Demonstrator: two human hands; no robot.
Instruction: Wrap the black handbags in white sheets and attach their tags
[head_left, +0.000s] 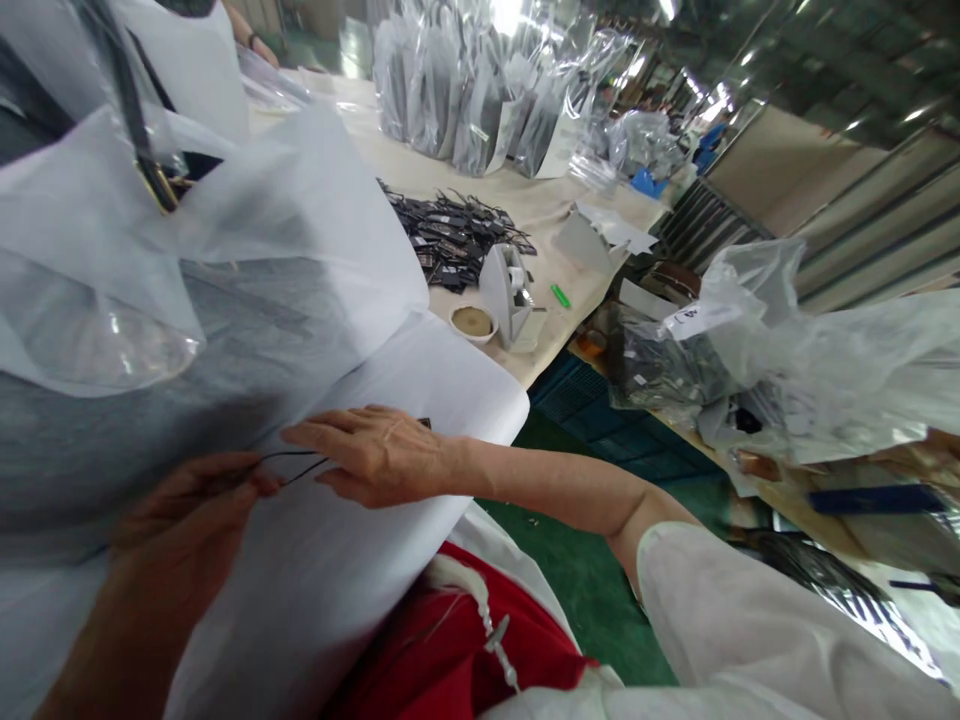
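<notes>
My left hand (180,520) pinches a thin black cord (289,462) near its end, fingers closed on it. My right hand (375,455) lies flat, fingers stretched out, pressing on the cord and a small dark tag (424,423) that peeks out behind it. Both rest on a white non-woven bag (360,560) draped over my lap. Beneath a sheer white cover lies a grey item (187,340). A black strap with a gold buckle (154,180) hangs at the upper left.
On the beige table (540,215) lie a pile of black tags (457,235), a grey tape dispenser (506,295) and a small round dish (472,322). Clear-bagged goods (480,90) stand at the back. Plastic bags (795,350) pile at right. Another person's hand (259,45) shows at top left.
</notes>
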